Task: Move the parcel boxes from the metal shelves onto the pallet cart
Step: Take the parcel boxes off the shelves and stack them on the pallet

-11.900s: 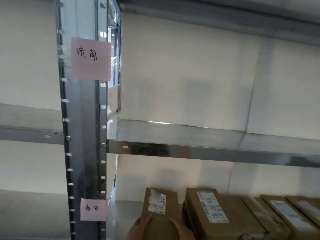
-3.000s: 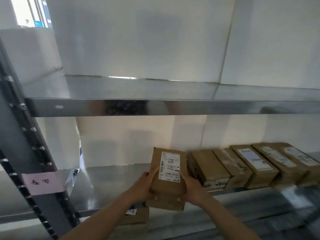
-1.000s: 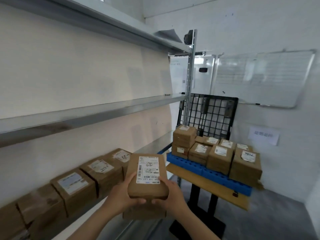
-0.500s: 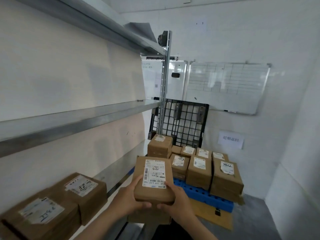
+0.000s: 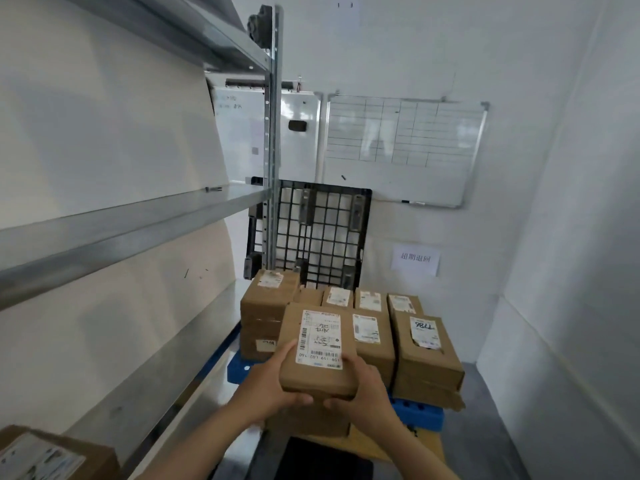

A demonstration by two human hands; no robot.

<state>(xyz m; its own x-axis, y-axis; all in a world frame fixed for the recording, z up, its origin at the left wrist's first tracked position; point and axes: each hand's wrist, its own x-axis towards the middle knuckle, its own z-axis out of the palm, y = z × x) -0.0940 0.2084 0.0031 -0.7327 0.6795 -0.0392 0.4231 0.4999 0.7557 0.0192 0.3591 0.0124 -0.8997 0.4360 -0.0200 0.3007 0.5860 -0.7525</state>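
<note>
I hold two stacked brown parcel boxes in front of me; the top box (image 5: pixel 317 355) shows a white shipping label, and the lower box (image 5: pixel 308 422) is mostly hidden beneath it. My left hand (image 5: pixel 268 388) grips the stack's left side and my right hand (image 5: pixel 360 393) its right side. Just beyond stands the pallet cart, with a blue pallet (image 5: pixel 420 412) carrying several labelled boxes (image 5: pixel 424 355). One more box (image 5: pixel 48 455) remains on the metal shelf (image 5: pixel 194 344) at the lower left.
The shelf unit's upright post (image 5: pixel 273 140) and upper shelves line the left side. A black grid pallet (image 5: pixel 320 233) leans on the back wall under two whiteboards (image 5: pixel 403 147). A white wall closes the right side, with grey floor (image 5: pixel 485 427) next to the cart.
I have turned right from the shelf and come nearer the pallet cart with the two boxes in both hands. The boxes on the cart now fill the centre of view.
</note>
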